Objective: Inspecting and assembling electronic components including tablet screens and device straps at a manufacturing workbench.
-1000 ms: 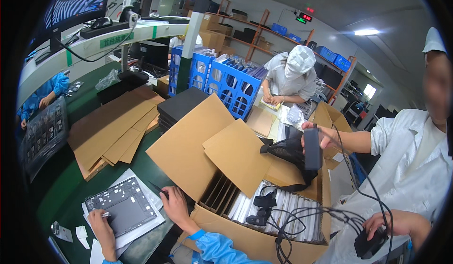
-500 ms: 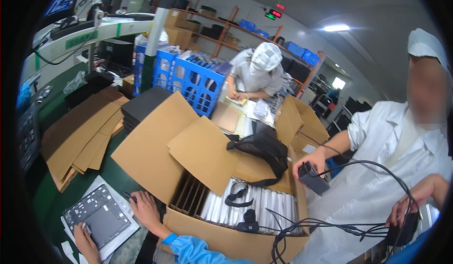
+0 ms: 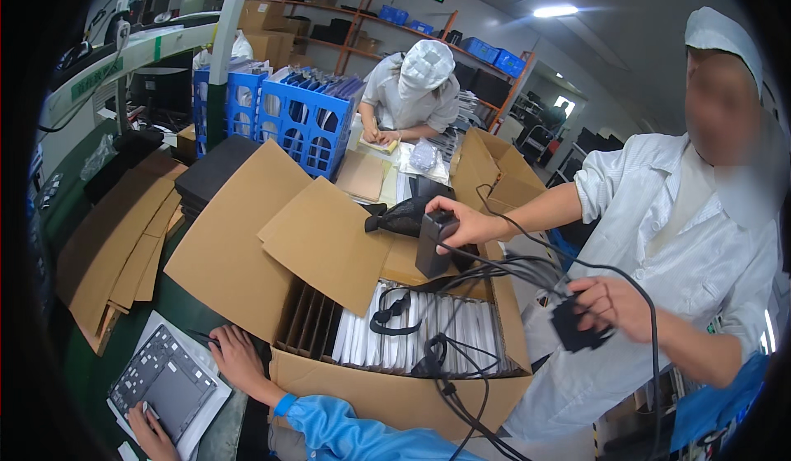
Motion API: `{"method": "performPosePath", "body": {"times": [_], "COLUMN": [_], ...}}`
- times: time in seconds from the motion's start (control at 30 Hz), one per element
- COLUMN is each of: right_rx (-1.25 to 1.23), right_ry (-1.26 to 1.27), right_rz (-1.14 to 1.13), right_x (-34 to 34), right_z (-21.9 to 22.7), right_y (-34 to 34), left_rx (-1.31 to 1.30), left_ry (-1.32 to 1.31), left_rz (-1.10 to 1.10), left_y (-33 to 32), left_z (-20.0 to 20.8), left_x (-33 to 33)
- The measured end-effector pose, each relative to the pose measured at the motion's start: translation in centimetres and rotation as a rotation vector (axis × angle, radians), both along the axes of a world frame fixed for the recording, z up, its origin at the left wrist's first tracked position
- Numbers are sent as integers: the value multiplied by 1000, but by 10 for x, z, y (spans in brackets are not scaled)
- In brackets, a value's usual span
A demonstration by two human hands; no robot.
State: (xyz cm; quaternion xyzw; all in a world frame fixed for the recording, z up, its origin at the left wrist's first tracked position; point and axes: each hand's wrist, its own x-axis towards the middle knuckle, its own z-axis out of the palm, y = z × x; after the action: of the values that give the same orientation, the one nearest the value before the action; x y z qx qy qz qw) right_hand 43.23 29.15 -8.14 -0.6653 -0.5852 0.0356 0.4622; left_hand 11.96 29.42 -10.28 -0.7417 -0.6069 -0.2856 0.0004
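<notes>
A flat dark grey panel [image 3: 169,370] with small white pieces around its edges lies on a white sheet [image 3: 216,403] at the lower left. At its near edge, my left hand [image 3: 152,436] has its fingers closed around a small pale thing I cannot make out. My right hand [image 3: 241,364], with a blue band at the wrist, is beside the panel's right edge. Its fingers are bent round a thin black tool [image 3: 200,336], mostly hidden by the hand; its kind does not show.
To the right stands an open cardboard box [image 3: 395,399] of upright white-wrapped items, with black cables [image 3: 461,395] draped over it. A co-worker [image 3: 684,214] holds a black block [image 3: 434,243] above it. Flat cardboard [image 3: 124,238] and blue crates [image 3: 305,123] lie beyond.
The view has shifted slightly. The co-worker has moved the black block left over the box and lifted a black object with cables. My hands have stayed at the panel.
</notes>
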Motion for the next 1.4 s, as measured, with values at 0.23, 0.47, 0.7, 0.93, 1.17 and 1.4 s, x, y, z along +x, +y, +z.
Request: {"method": "performPosePath", "body": {"times": [0.23,0.47,0.7,0.93,1.17,1.4], "right_rx": [-1,-4,18,45,41,9], "right_ry": [0,28,9,6,9,15], "right_rz": [-10,5,-6,-5,-14,2], "right_x": [1,3,4,3,3,5], "right_z": [2,6,0,1,2,1], "right_y": [0,-1,0,0,-1,-1], "left_rx": [-4,-44,-29,-26,-12,-24], "left_ry": [-23,-91,-34,-78,-11,-58], "left_rz": [-31,-23,-59,-29,-81,-36], "left_y": [0,-8,-16,-4,-13,-2], "left_z": [0,25,50,6,38,4], "left_x": [-2,13,29,1,20,2]}}
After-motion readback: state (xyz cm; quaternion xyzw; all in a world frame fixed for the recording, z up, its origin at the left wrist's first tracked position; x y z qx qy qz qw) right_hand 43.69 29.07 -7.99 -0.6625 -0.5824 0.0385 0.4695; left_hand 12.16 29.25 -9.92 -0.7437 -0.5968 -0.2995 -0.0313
